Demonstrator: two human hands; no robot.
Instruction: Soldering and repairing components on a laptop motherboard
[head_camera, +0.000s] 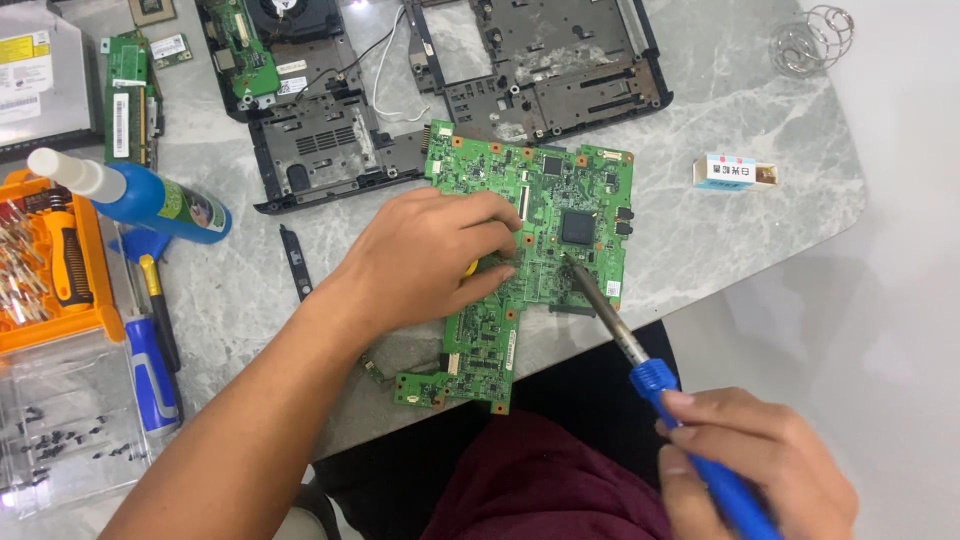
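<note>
The left hand (425, 260) lies palm down, fingers half curled, pressing a flat green printed circuit board (545, 215) against the grey marbled stone worktop (720, 110). A bit of something yellow shows under its fingers; what it is cannot be told. The right hand (755, 465) is closed around the blue plastic handle of one soldering iron (640, 365), whose slim metal shaft slants up to the left, its tip resting on the board just below a square black chip (578, 227).

The board is irregular in outline, thick with tiny components, copper-ringed holes along its edges, its lower end hanging over the worktop's near edge.

Beyond the left hand lie two black plastic laptop shell parts (330, 130), ribbed and perforated. Left of that hand lie one blue bottle with a white nozzle (140, 195), on its side, one blue-handled screwdriver (152, 375), an orange plastic tool tray (55, 265) and a clear box of small dark screws (60, 430). Well beyond the right hand sit one small white box (735, 172) and one coiled wire stand (812, 38).
</note>
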